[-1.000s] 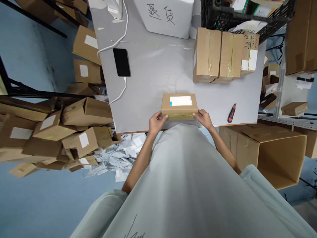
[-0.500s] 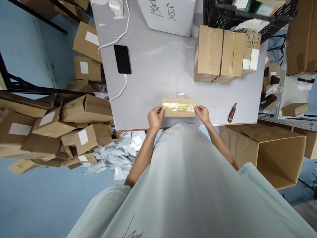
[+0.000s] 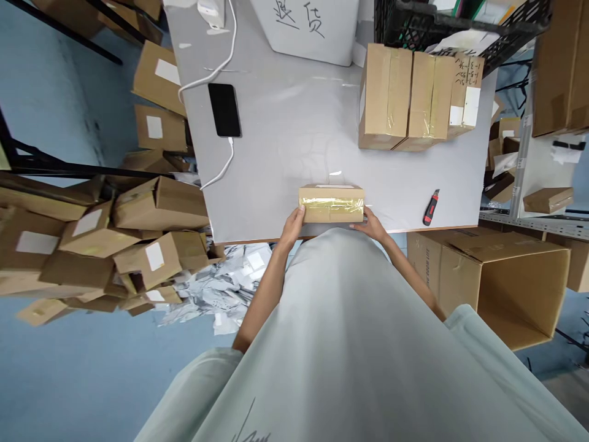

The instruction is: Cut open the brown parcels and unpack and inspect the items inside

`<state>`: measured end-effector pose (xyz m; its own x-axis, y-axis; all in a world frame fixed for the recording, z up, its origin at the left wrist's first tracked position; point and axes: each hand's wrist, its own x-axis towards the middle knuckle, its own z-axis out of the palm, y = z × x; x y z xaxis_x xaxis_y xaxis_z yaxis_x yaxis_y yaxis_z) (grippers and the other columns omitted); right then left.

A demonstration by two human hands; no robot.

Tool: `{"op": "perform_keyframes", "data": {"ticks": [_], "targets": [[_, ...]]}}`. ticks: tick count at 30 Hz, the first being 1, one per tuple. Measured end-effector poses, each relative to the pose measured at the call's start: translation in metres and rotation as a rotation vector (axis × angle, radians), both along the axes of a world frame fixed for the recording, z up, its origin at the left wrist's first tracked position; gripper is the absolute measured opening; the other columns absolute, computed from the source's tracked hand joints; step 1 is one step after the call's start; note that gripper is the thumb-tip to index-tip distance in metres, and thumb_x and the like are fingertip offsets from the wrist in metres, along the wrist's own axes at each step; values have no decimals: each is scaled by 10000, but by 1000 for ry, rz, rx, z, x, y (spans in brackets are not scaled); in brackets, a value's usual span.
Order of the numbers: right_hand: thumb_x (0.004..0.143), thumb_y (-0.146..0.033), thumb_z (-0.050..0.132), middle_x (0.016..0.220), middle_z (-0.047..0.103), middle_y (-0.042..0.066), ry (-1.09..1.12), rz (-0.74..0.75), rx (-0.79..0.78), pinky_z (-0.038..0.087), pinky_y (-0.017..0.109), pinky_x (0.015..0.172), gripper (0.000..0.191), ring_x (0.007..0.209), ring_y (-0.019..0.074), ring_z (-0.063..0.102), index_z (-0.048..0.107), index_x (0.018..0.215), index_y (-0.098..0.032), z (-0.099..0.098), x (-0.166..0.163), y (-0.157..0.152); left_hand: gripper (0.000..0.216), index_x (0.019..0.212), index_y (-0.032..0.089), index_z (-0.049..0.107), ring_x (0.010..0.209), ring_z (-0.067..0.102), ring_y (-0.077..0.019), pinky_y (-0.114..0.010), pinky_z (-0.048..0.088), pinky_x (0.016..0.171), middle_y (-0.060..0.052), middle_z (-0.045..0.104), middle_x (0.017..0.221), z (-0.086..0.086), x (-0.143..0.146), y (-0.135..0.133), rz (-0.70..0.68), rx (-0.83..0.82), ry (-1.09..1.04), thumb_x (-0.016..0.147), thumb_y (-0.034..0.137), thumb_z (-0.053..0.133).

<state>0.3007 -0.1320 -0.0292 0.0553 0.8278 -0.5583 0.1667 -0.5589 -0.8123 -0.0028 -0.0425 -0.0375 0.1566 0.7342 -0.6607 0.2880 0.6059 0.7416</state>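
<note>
A small cardboard box (image 3: pixel 331 204) with shiny clear tape along its side is held at the table's front edge, close to my body. My left hand (image 3: pixel 292 224) grips its left end, thumb on the near corner. At the right end, my right hand (image 3: pixel 370 225) has its fingers bent around the lower corner. The box is tilted, and a pale strip shows along its top edge. Its underside is hidden. A red and black box cutter (image 3: pixel 431 207) lies on the table to the right of my right hand.
On the grey table (image 3: pixel 276 135) are a black phone (image 3: pixel 224 110) with a white cable, taped cartons (image 3: pixel 386 98), a white bin (image 3: pixel 308 31) and a black crate (image 3: pixel 405 24). Many cardboard boxes (image 3: pixel 161 202) are piled at left; an open large carton (image 3: pixel 519 288) stands at right.
The box has tipped, so its taped face now turns toward me and a pale strip shows on top. My hands have shifted down to its lower corners.
</note>
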Motion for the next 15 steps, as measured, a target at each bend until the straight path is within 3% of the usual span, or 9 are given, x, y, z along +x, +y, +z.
{"op": "perform_keyframes", "data": {"ticks": [6, 10, 15], "targets": [[912, -807, 727, 1446, 709, 146, -190, 18, 90, 595, 463, 1143, 786, 1321, 321, 689, 716, 1463, -246, 7, -2, -3, 894, 1549, 257, 609, 1474, 636, -363, -530, 561, 1224, -154, 677, 1558, 3, -5, -8, -81, 119, 0, 790, 601, 933], [1058, -834, 446, 1153, 774, 118, -331, 26, 95, 615, 434, 1033, 712, 1124, 302, 737, 815, 1228, -250, 16, 5, 14, 772, 1507, 236, 657, 1419, 666, -337, -511, 586, 1199, -157, 648, 1489, 0, -7, 0, -65, 269, 78, 846, 565, 884], [1056, -838, 458, 1022, 738, 105, -432, 82, 95, 597, 435, 1008, 706, 1015, 294, 736, 829, 1044, -237, 11, 13, 38, 511, 1364, 201, 759, 1195, 728, -281, -473, 612, 1141, -126, 678, 1250, -15, -6, 20, -62, 324, 173, 965, 522, 755]]}}
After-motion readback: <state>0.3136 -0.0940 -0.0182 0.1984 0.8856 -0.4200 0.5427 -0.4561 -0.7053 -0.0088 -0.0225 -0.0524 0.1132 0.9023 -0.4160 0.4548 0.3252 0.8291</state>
